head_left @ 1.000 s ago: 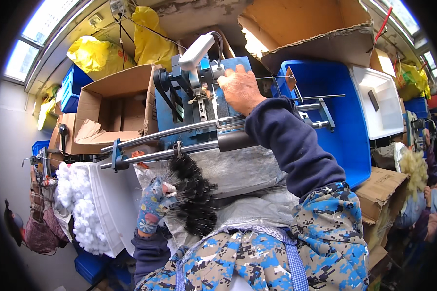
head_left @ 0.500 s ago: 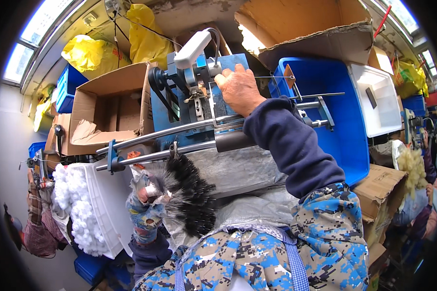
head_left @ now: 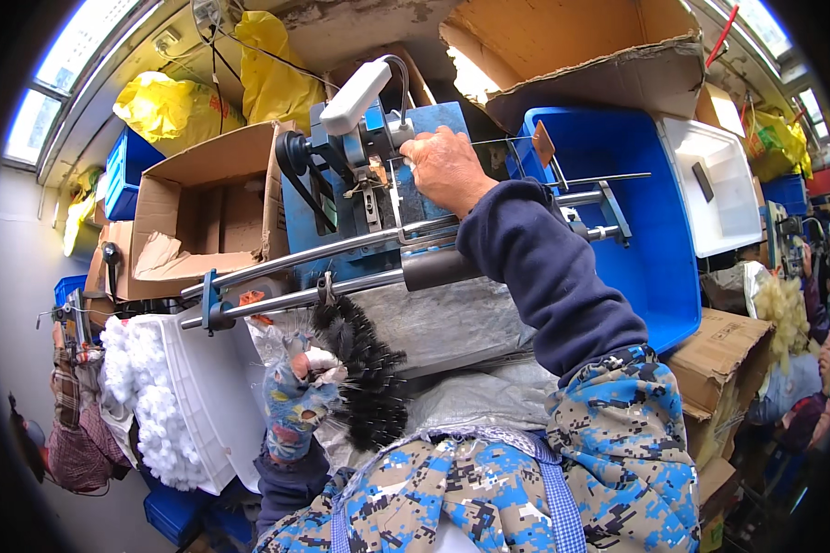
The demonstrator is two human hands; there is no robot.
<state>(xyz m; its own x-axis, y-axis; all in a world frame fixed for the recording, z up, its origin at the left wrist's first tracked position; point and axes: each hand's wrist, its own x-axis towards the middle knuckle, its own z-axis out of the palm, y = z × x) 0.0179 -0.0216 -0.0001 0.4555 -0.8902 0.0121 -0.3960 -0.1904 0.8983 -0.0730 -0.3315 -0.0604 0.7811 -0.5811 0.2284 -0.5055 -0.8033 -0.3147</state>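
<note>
My right hand (head_left: 449,169) is closed at the blue bench machine (head_left: 352,241), its fingertips beside the grey cylinder (head_left: 400,131). Whatever lies under those fingers is hidden. A thin wire (head_left: 491,141) runs out to the right from behind this hand. Lower left, my left hand (head_left: 302,392), in a worn patterned glove with pale-wrapped fingertips, is closed at the left edge of a black bristle brush (head_left: 364,369). The brush is curved and hangs below the front metal rail (head_left: 290,302), near a small metal clip (head_left: 326,288).
A white crate (head_left: 203,396) of white fluffy tufts stands left, near an open cardboard box (head_left: 203,217). Right of the machine are a blue bin (head_left: 659,276) and white tray (head_left: 710,198). A large carton (head_left: 599,78) sits behind. Other people work at both sides.
My left hand has moved right, closer against the black brush, whose bristles fan out less. My right hand has shifted slightly left and down at the machine.
</note>
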